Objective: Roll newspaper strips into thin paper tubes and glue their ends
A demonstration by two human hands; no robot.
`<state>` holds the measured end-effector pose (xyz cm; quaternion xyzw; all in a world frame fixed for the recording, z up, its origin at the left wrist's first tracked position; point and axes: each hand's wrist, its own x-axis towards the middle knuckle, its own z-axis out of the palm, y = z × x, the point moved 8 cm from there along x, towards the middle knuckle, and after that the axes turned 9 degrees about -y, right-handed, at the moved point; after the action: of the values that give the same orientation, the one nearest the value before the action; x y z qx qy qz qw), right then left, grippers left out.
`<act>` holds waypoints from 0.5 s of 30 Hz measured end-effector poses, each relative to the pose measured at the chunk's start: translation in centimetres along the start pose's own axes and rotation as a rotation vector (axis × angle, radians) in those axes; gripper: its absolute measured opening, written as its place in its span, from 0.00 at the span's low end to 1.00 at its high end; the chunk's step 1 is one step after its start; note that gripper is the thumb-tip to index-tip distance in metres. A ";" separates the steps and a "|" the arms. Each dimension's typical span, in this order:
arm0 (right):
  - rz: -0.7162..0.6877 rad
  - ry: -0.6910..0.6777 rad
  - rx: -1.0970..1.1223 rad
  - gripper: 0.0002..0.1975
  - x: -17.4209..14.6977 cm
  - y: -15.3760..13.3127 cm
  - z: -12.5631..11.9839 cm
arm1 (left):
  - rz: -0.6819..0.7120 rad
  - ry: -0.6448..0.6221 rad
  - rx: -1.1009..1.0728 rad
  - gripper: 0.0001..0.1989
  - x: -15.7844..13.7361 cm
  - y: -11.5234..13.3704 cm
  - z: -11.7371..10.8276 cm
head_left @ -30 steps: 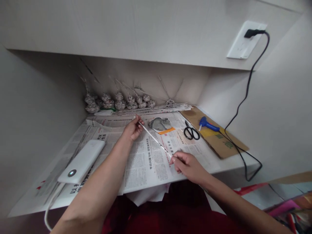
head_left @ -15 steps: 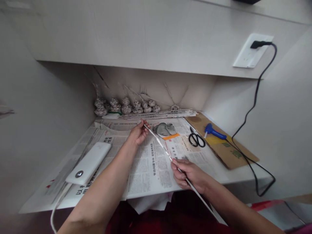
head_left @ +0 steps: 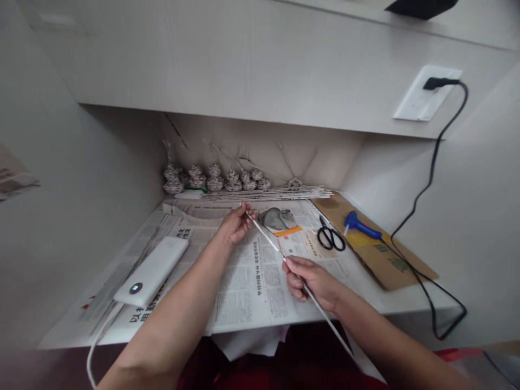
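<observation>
A thin rolled paper stick (head_left: 266, 236) slants across the middle, between my two hands and over the newspaper. Its upper end is pinched between the thumb and fingers of my left hand (head_left: 238, 223). Lower down, my right hand (head_left: 311, 281) is closed around it, and the far end sticks out below that hand toward my lap. Just beyond the stick lies a grey bundle (head_left: 278, 218) on an orange-edged piece. Black-handled scissors (head_left: 331, 237) rest to the right of it.
Newspaper sheets (head_left: 239, 292) cover the table. A white power bank (head_left: 152, 271) with a cable lies left. Several woven gourd shapes (head_left: 215, 177) and a bundle of paper sticks (head_left: 268, 193) line the back. A blue glue gun (head_left: 361, 225) sits on cardboard (head_left: 390, 265), its cord hanging right.
My right hand has come slightly closer to my left along the stick, and the stick's lower end has drawn up. The view has shifted a little. Both hands keep their hold.
</observation>
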<state>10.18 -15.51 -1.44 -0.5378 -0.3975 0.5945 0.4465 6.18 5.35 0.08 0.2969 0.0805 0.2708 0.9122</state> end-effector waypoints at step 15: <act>-0.019 -0.016 0.066 0.19 4.5 -1.2 -0.3 | -0.008 -0.041 0.054 0.12 0.0 -0.9 0.7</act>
<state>10.52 -10.82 -1.64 -0.5141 -0.3865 0.6073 0.4664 6.79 4.45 0.12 0.3265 0.0704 0.2588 0.9063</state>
